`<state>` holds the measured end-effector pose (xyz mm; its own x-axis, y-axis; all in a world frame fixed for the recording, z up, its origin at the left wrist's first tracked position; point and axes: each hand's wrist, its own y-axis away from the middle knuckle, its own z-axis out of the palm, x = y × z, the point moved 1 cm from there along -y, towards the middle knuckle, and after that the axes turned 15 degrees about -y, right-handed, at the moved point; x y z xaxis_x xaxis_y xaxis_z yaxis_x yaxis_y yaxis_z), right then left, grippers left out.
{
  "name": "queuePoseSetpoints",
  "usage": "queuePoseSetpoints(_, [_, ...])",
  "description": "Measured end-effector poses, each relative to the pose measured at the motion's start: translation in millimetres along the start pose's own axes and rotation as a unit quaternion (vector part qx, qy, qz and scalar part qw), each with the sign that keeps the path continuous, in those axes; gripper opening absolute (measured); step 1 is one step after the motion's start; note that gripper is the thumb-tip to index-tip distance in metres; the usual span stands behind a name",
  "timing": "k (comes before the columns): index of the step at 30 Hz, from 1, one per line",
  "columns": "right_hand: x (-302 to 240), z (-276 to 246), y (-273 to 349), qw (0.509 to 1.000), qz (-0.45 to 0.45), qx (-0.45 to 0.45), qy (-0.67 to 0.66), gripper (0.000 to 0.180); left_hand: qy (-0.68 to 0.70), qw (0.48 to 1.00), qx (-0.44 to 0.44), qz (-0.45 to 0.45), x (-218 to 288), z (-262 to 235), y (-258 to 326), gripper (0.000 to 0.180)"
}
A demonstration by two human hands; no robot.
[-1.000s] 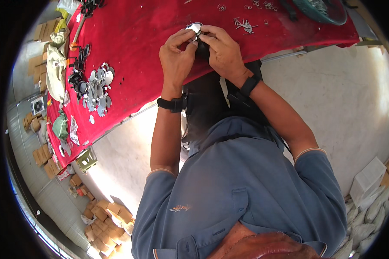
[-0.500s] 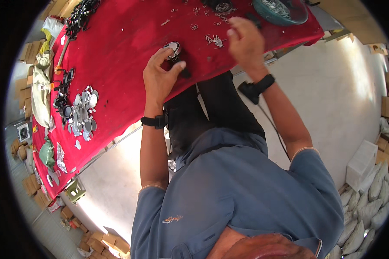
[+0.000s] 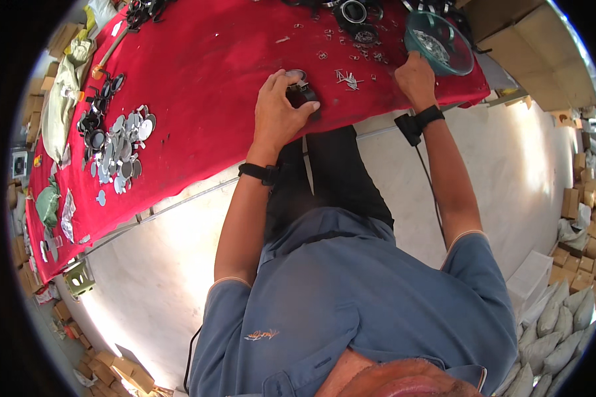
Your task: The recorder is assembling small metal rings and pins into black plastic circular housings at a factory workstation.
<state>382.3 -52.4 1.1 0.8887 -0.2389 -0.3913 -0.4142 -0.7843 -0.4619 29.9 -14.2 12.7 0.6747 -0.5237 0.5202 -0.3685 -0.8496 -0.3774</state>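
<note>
My left hand (image 3: 277,109) rests at the near edge of the red-covered table, curled around a small round mirror-like piece (image 3: 297,75) with a black holder (image 3: 302,94). Its fingertips lie on the piece's left side, the thumb on the right. My right hand (image 3: 417,81) is at the near left rim of a teal bowl (image 3: 468,63), fingers bunched together. Whatever they pinch, if anything, is hidden. Inside the bowl lie many thin silvery metal pins (image 3: 432,49). A small heap of similar pins (image 3: 349,81) is on the cloth between my hands.
Small metal clips (image 3: 322,55) are scattered behind the pin heap. Black round-framed parts (image 3: 354,13) stand farther back. To the left, grey discs (image 3: 120,149) are piled beside black frames (image 3: 98,137). A cable (image 3: 430,182) hangs from my right wrist strap.
My right hand has moved right, from above the table near the loose pins to the bowl's rim, and its fingers have drawn together. My left hand stays around the round piece. The view has shifted.
</note>
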Motion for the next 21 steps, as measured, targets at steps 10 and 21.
queuePoseSetpoints(10, [-145,27,63,0.946,-0.047,-0.171,-0.272,0.012,-0.006,1.000,0.029,0.005,7,9,0,0.061])
queuePoseSetpoints(21, [-182,25,64,0.937,-0.074,-0.237,-0.247,0.034,0.095,0.984,0.101,0.109,6,15,-7,0.048])
